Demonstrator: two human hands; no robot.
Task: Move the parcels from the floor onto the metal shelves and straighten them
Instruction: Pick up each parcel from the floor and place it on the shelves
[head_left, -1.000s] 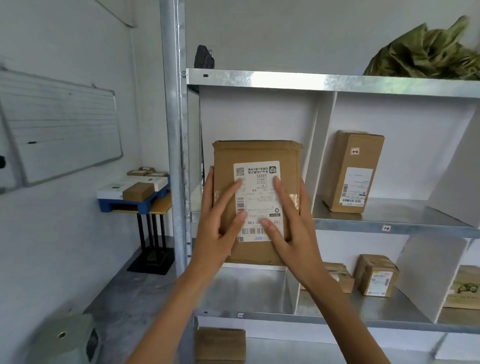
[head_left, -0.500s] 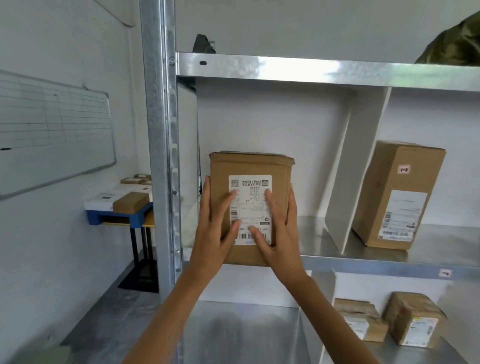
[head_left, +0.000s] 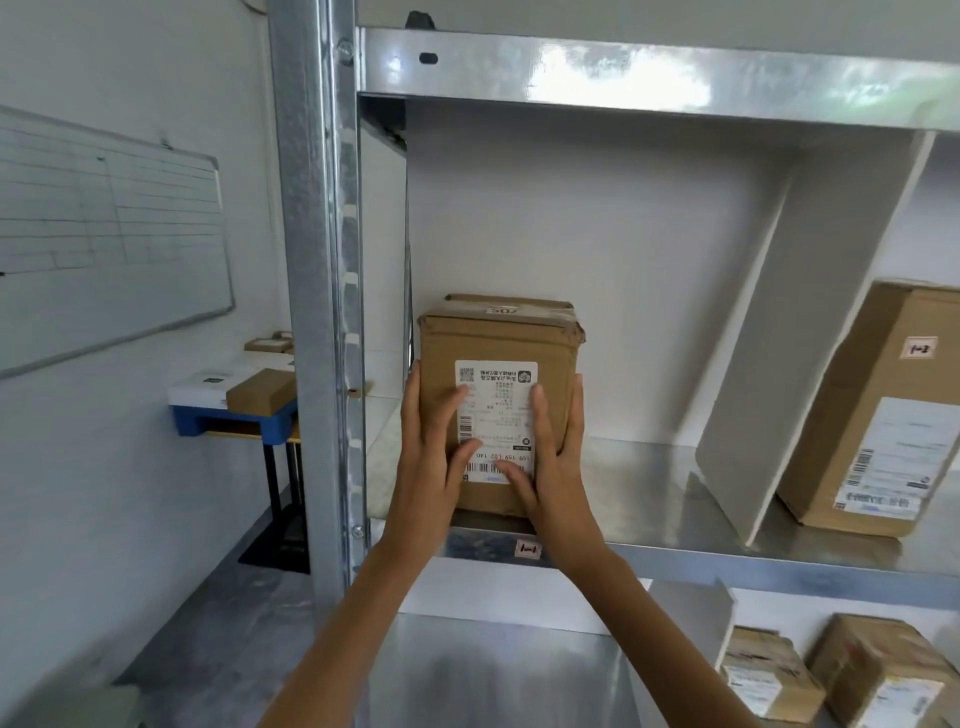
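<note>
A brown cardboard parcel (head_left: 498, 338) with a white shipping label stands upright on the middle metal shelf (head_left: 649, 499), in the left compartment close to the steel post. My left hand (head_left: 434, 462) lies flat against its front face, fingers straight over the label and the left edge. My right hand (head_left: 553, 462) presses the front and right edge the same way. The parcel's bottom sits just behind the shelf's front lip, and its lower corners are hidden by my hands.
A white divider board (head_left: 810, 332) leans at the compartment's right. Beyond it stands a taller parcel (head_left: 878, 415). Two small parcels (head_left: 878, 675) lie on the lower shelf. The steel post (head_left: 317, 312) stands left; a small table with boxes (head_left: 234, 405) is by the wall.
The parcel has moved forward and down onto the shelf, away from me. Both hands stayed flat on its front while pushing it in. My view has come closer to the shelf.
</note>
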